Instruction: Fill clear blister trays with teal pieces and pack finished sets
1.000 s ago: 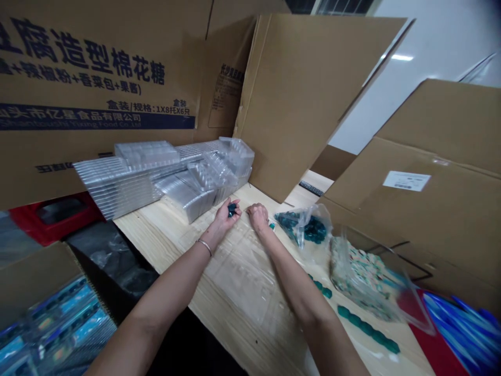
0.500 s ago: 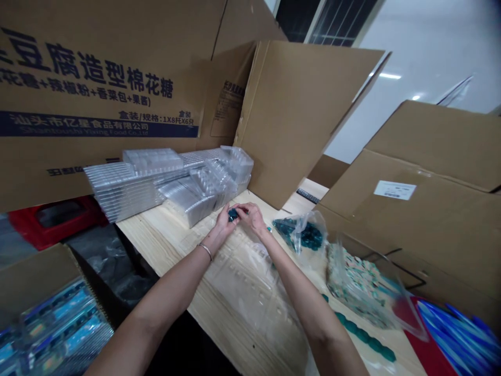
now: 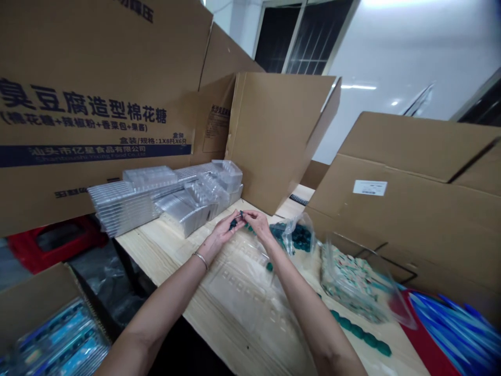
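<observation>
Above the wooden table, my left hand (image 3: 224, 228) is closed around a few small dark teal pieces (image 3: 233, 224). My right hand (image 3: 257, 222) meets it, thumb and fingertips pinched on a small dark teal piece (image 3: 241, 213) at the left fingertips. What exactly these pieces are is too small to make out. Below my hands lie clear plastic trays (image 3: 245, 284) with moulded bumps. Some teal pieces (image 3: 270, 266) show beside my right forearm. An open clear bag (image 3: 300, 236) holding many dark teal pieces stands just right of my right hand.
Stacked clear plastic trays (image 3: 183, 209) stand at the back left against cardboard. A clear bin (image 3: 348, 279) of small pale green pieces and a row of teal discs (image 3: 362, 332) lie on the right. Blue strips (image 3: 456, 334) fill a red container. Bottom left is a carton of blue packs (image 3: 64, 339).
The view has tilted up and shifted slightly right. My hands stay together; the right fingers now pinch a teal piece at the left fingertips, and more teal pieces show behind them.
</observation>
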Available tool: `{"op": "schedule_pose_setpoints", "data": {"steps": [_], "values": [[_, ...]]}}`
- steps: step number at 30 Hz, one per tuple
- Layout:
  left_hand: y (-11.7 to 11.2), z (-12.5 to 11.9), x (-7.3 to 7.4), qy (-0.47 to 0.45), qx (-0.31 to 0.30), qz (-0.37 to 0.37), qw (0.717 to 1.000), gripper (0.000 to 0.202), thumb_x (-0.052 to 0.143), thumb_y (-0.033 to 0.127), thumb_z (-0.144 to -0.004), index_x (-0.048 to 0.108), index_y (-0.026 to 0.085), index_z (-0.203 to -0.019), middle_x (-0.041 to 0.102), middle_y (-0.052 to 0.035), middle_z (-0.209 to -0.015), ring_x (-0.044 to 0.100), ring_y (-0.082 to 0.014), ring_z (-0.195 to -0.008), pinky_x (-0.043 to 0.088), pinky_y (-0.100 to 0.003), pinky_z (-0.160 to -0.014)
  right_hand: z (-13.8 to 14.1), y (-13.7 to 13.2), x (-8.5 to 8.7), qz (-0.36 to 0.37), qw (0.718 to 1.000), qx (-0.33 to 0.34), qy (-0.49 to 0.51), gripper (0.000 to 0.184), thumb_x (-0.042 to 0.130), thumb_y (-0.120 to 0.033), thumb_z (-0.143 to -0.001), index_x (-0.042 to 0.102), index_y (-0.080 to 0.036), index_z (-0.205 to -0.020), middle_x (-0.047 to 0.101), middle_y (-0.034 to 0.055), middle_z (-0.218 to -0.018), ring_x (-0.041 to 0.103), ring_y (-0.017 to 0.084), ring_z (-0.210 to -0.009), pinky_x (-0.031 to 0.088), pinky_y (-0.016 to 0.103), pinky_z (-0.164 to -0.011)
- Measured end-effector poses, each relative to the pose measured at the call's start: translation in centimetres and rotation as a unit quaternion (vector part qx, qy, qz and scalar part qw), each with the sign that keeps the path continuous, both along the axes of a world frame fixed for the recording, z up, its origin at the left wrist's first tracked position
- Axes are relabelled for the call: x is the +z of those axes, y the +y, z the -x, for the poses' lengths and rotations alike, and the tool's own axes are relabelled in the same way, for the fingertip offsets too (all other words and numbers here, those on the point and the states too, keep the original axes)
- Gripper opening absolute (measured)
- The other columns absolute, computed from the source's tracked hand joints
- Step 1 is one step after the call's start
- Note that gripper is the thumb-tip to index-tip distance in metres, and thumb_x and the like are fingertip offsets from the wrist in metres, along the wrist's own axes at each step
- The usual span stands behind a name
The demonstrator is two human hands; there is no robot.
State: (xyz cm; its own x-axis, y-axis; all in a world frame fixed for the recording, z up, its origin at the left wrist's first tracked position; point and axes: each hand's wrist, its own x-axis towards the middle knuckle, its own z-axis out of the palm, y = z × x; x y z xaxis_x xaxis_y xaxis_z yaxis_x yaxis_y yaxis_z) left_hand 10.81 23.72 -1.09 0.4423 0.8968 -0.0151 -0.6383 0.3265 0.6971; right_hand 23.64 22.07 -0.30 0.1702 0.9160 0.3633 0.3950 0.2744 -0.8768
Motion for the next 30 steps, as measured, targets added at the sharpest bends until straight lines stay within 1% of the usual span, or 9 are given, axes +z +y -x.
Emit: {"op": "schedule_pose_setpoints", "data": {"steps": [4, 7, 10, 13, 17, 20, 24, 27, 30], "values": [[-1.5, -0.2, 1.0, 0.090, 0.027, -0.107, 0.990, 0.020, 0.071, 0.024, -0.067, 0.065, 0.009, -0.080, 0.066, -0.0066, -0.078, 0.062, -0.0119, -0.069, 0.051, -0.029, -0.077, -0.7, -2.1, 1.1, -0.006, 1.000, -0.003, 0.009, 0.031, 0.057, -0.035, -0.070, 0.069, -0.014, -0.089, 0.071, 0.0060, -0.078, 0.065, 0.016, -0.066, 0.052, 0.026, -0.062], [-2.8, -0.3, 1.3, 0.160, 0.073, -0.164, 0.971, 0.021, 0.068, 0.027, -0.068, 0.066, 0.010, -0.080, 0.067, -0.0055, -0.078, 0.061, -0.0121, -0.065, 0.051, -0.031, -0.074, -0.5, -3.7, 1.7, -0.004, 1.000, -0.006, 0.003, 0.029, 0.058, -0.034, -0.069, 0.068, -0.014, -0.088, 0.070, 0.0052, -0.074, 0.064, 0.016, -0.062, 0.052, 0.026, -0.059], [-4.2, 0.2, 1.4, 0.237, 0.129, -0.229, 0.935, 0.015, 0.064, 0.023, -0.070, 0.068, 0.012, -0.081, 0.067, -0.0051, -0.079, 0.061, -0.0132, -0.065, 0.050, -0.031, -0.072, 0.2, -5.3, 2.2, -0.008, 1.000, -0.019, -0.016, 0.026, 0.059, -0.030, -0.067, 0.067, -0.013, -0.084, 0.070, 0.0058, -0.073, 0.065, 0.017, -0.063, 0.051, 0.026, -0.060], [-5.6, 1.1, 1.3, 0.304, 0.177, -0.294, 0.889, 0.012, 0.063, 0.018, -0.071, 0.070, 0.016, -0.081, 0.067, -0.0052, -0.082, 0.061, -0.0145, -0.071, 0.048, -0.030, -0.076, 1.1, -6.8, 2.5, 0.002, 0.999, -0.025, -0.034, 0.023, 0.058, -0.027, -0.066, 0.066, -0.013, -0.082, 0.069, 0.0050, -0.071, 0.065, 0.016, -0.064, 0.051, 0.025, -0.061], [-7.3, 2.4, 1.1, 0.362, 0.198, -0.367, 0.834, 0.012, 0.061, 0.015, -0.072, 0.070, 0.018, -0.079, 0.067, -0.0051, -0.082, 0.060, -0.0157, -0.079, 0.045, -0.029, -0.082, 2.0, -8.3, 2.0, 0.015, 0.999, -0.024, -0.033, 0.020, 0.056, -0.024, -0.064, 0.063, -0.014, -0.080, 0.068, 0.0033, -0.068, 0.065, 0.016, -0.063, 0.050, 0.025, -0.061], [-8.0, 3.0, 0.9, 0.392, 0.203, -0.393, 0.807, 0.014, 0.058, 0.014, -0.075, 0.069, 0.017, -0.082, 0.067, -0.0063, -0.082, 0.060, -0.0159, -0.077, 0.046, -0.029, -0.080, 2.4, -9.1, 1.4, 0.032, 0.999, -0.025, -0.007, 0.019, 0.054, -0.020, -0.062, 0.062, -0.015, -0.079, 0.067, 0.0012, -0.063, 0.065, 0.016, -0.060, 0.050, 0.025, -0.059], [-8.5, 3.4, 0.5, 0.418, 0.211, -0.396, 0.790, 0.018, 0.052, 0.016, -0.079, 0.068, 0.014, -0.087, 0.067, -0.0086, -0.085, 0.061, -0.0140, -0.067, 0.048, -0.027, -0.069, 2.7, -9.6, 0.9, 0.051, 0.997, 0.013, 0.063, 0.021, 0.052, -0.018, -0.064, 0.061, -0.015, -0.083, 0.066, 0.0011, -0.065, 0.065, 0.015, -0.060, 0.051, 0.025, -0.061], [-8.9, 3.5, 0.3, 0.428, 0.200, -0.395, 0.788, 0.022, 0.049, 0.022, -0.082, 0.066, 0.013, -0.092, 0.067, -0.0083, -0.086, 0.059, -0.0107, -0.055, 0.047, -0.023, -0.058, 2.9, -9.8, 0.8, 0.035, 0.998, 0.014, 0.045, 0.021, 0.053, -0.022, -0.066, 0.061, -0.015, -0.084, 0.066, 0.0024, -0.068, 0.064, 0.014, -0.061, 0.051, 0.026, -0.062], [-9.3, 3.8, 0.2, 0.439, 0.189, -0.396, 0.784, 0.021, 0.051, 0.022, -0.081, 0.066, 0.014, -0.093, 0.067, -0.0056, -0.077, 0.059, -0.0102, -0.052, 0.046, -0.022, -0.055, 3.2, -10.0, 0.7, 0.019, 1.000, -0.005, 0.000, 0.020, 0.054, -0.021, -0.064, 0.061, -0.015, -0.081, 0.066, 0.0020, -0.070, 0.062, 0.014, -0.063, 0.049, 0.026, -0.063]]}}
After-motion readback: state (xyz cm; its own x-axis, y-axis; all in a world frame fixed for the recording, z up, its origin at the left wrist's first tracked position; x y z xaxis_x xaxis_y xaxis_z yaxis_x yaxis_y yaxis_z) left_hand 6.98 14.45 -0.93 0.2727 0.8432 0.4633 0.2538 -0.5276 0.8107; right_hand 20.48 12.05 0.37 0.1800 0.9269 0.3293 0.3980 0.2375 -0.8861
